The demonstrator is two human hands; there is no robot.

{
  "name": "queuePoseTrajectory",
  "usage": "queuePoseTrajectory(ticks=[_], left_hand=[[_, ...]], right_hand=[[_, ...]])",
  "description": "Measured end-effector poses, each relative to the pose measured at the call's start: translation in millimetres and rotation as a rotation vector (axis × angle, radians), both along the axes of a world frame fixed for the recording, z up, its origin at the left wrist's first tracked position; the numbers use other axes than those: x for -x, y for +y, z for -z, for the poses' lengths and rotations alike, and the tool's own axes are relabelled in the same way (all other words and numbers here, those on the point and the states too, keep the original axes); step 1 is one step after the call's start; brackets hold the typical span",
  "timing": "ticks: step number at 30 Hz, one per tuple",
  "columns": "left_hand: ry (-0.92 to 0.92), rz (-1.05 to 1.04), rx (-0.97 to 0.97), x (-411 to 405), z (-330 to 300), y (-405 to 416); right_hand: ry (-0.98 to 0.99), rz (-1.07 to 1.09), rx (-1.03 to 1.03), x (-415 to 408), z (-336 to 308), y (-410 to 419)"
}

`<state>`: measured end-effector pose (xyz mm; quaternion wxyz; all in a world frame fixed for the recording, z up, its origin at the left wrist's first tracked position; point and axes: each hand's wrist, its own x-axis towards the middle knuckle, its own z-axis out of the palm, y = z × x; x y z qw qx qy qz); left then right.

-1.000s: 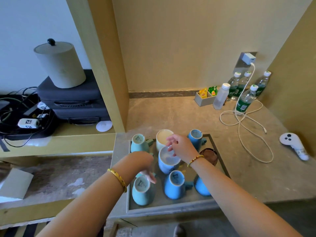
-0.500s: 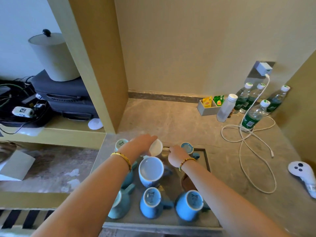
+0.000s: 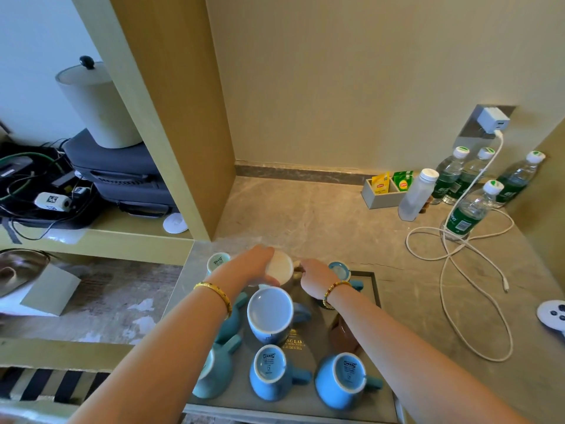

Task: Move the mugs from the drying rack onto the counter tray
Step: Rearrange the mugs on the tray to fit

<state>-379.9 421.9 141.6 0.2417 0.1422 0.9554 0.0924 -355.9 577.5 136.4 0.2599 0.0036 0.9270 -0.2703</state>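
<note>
The tray point(image 3: 375, 289) lies at the near edge of the stone surface point(image 3: 305, 215) and carries the mugs. Most stand upside down: two blue ones at the front, one point(image 3: 269, 373) left of the other point(image 3: 344, 381), a teal mug point(image 3: 214, 371) tipped on its side at front left, another teal one point(image 3: 219, 262) at the back left corner, and a blue one point(image 3: 340, 269) at the back right. A large blue mug point(image 3: 270, 313) in the middle shows a pale inside; a brown mug point(image 3: 344, 333) sits partly hidden under the right forearm.

Both hands reach over the back of the tray. The left hand point(image 3: 253, 266) has its grip closed around a cream mug point(image 3: 279, 268), fingers over the body, the mug tilted so its pale face shows. The right hand point(image 3: 316, 278) is just beside that mug's far side; whether its grip is closed on the handle cannot be told, as the fingers are hidden. Each wrist wears a gold bracelet.

Farther back on the surface, a small grey box point(image 3: 379, 195) holds yellow and green tea sachets. Beside it stands a clear bottle point(image 3: 417, 195), then four green-labelled water bottles point(image 3: 470, 209). A white cable point(image 3: 458, 264) runs from a wall charger point(image 3: 493, 120) and loops over the surface. A white controller point(image 3: 552, 315) lies at the right edge.

Left of a wooden partition, a lower shelf holds a dark case point(image 3: 122, 175) with a lamp shade point(image 3: 94, 105) on it, and tangled cables.
</note>
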Motion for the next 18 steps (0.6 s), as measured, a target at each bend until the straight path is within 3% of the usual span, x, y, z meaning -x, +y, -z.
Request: queuePoseTrajectory(ticks=[14,18], left_hand=[[0.086,-0.205,0.020,-19,9,6],[0.236,-0.188,0.022,-33,6,2]], right_hand=[[0.013,-0.022,0.004,14,-2,0],[0.053,0.028,0.011,1,1,-8]])
